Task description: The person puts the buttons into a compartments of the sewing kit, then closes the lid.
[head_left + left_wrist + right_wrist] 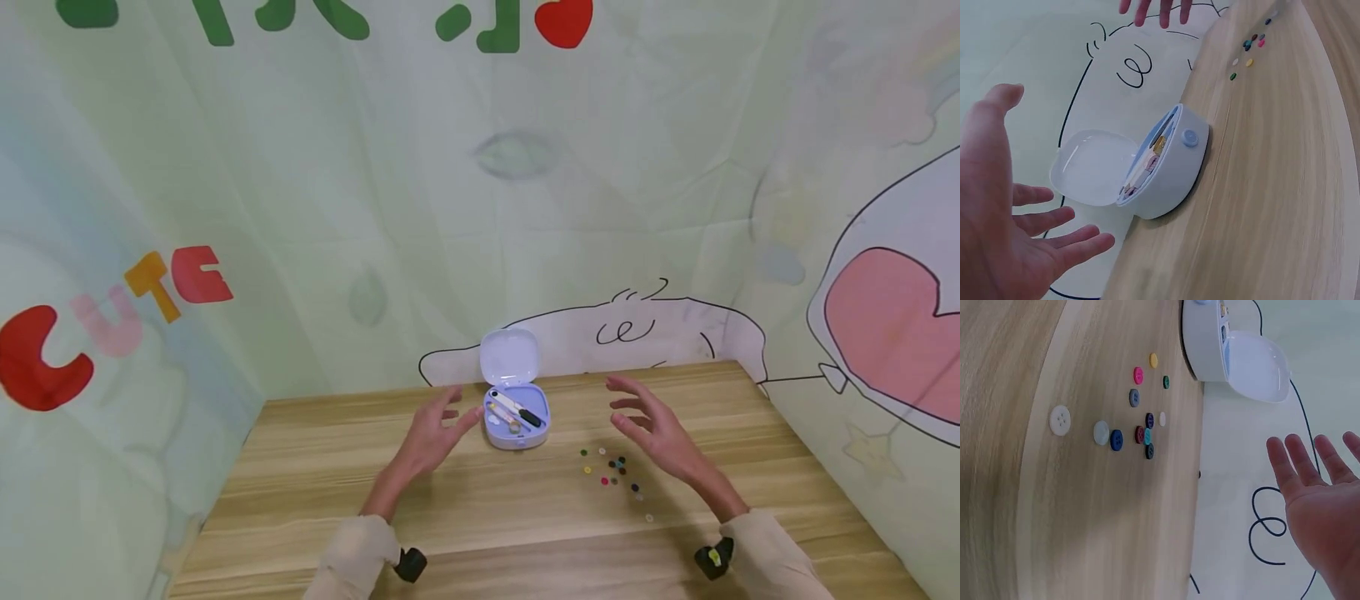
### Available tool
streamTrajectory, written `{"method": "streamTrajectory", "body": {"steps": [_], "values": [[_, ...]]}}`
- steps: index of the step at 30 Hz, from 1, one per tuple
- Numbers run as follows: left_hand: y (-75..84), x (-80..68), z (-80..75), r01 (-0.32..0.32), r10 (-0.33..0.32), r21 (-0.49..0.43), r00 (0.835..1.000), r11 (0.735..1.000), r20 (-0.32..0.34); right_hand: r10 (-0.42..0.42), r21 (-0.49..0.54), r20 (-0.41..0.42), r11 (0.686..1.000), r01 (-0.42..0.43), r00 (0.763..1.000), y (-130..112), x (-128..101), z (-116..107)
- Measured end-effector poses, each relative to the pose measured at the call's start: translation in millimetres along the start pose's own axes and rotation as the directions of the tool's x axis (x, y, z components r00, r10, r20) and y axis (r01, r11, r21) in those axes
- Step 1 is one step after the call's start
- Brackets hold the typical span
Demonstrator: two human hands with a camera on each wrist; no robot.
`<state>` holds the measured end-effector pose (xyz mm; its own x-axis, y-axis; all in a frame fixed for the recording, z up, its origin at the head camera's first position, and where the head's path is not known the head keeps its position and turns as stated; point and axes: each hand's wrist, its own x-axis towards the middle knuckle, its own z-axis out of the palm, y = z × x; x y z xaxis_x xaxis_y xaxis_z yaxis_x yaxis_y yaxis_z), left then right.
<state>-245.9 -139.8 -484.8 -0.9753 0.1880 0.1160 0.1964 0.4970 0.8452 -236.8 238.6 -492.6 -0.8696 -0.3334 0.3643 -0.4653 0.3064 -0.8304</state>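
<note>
Here, the left hand (pixel 433 433) is hovering with fingers spread just beside the open lilac sewing-kit case (pixel 516 417) sitting on the wooden table (pixel 480 533). The right hand (pixel 654 433), equally spread and holding nothing, is hanging above the scattered coloured buttons (pixel 613 472).

The head view looks forward and down from above onto the light wooden table (pixel 480 517), taking in both hands and the printed backdrop. The left wrist view sits close, low beside the open pale blue plastic case (pixel 1166 169), looking across the table. The right wrist view looks down on the scattered coloured buttons (pixel 1138 419), close by. All three share the case and buttons.
</note>
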Motion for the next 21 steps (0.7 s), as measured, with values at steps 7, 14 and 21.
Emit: {"method": "streamTrajectory", "body": {"steps": [7, 14, 21], "values": [[-9.1, 8.0, 15.2, 0.107, -0.107, -0.223, 0.994, 0.969, 0.008, 0.053, 0.147, -0.035, 0.988, -0.047, 0.998, 13, 1, 3], [-12.6, 18.8, 28.8, 0.219, -0.220, -0.369, 0.975, 0.903, 0.041, 0.113, 0.233, -0.045, 0.967, -0.100, 0.993, 22, 1, 9], [-18.5, 26.7, 39.7, 0.295, -0.287, -0.388, 0.954, 0.873, 0.079, 0.167, 0.252, -0.042, 0.956, -0.151, 0.985, 27, -1, 15]]}}
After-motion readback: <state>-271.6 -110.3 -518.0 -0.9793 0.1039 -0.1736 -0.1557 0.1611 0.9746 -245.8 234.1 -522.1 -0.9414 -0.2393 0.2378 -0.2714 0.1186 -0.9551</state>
